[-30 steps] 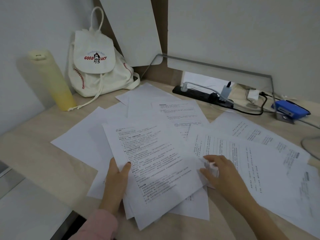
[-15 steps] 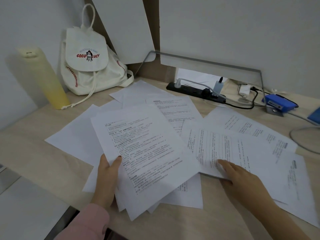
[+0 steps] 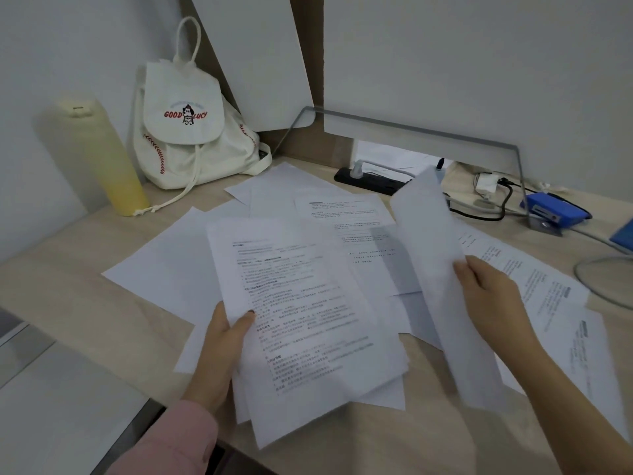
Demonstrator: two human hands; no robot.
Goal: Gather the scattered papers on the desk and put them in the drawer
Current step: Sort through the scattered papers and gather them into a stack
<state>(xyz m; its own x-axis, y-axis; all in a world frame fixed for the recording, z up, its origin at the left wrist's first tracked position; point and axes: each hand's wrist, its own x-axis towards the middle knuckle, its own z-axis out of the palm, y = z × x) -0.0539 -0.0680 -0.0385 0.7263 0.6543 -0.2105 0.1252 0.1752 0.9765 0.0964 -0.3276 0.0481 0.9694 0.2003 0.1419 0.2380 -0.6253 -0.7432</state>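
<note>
The left hand (image 3: 222,341) pinches a stack of printed papers (image 3: 308,320) at its left edge, thumb on top, low in the centre of the frame. The right hand (image 3: 489,296) grips a single sheet (image 3: 435,269), lifted and tilted on edge at centre right. More loose papers (image 3: 171,269) lie scattered on the worktop (image 3: 68,296). A white backpack (image 3: 191,132) and a yellow bottle (image 3: 102,159) stand at upper left.

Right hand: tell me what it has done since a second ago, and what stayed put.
The right hand went from pressing a printed sheet flat on the desk to gripping it and lifting it, so the lifted sheet now stands on edge. The left hand still holds its stack; backpack and bottle unchanged.
</note>
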